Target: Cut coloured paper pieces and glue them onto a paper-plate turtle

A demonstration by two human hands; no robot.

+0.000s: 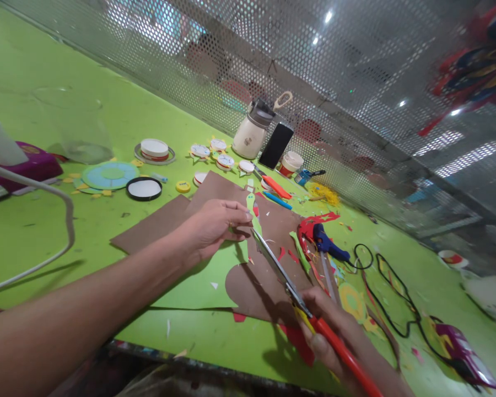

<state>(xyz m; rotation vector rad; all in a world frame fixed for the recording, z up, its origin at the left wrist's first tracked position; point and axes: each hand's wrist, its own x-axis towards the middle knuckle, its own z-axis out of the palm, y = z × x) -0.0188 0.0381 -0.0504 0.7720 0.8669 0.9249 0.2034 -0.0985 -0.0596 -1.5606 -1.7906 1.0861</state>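
Observation:
My left hand (219,226) pinches a narrow light-green paper cutout (254,212) between thumb and fingers. My right hand (334,331) is wrapped round scissors (291,288) with red and yellow handles. Their long metal blades point up and left, with the tips at the lower end of the cutout. Whether the blades touch the paper I cannot tell. Beneath my left hand lies a larger green paper sheet (198,278) with a curved notch in its right side. Brown boards (264,292) lie under it, strewn with red, white and green scraps.
To the right are a blue glue gun (330,245), red paper offcuts (310,227) and a looping black cable (397,298). Farther back stand a white bottle (250,135), a phone (276,145) and small paper clocks (225,161). A white cable (69,215) curves in from the left.

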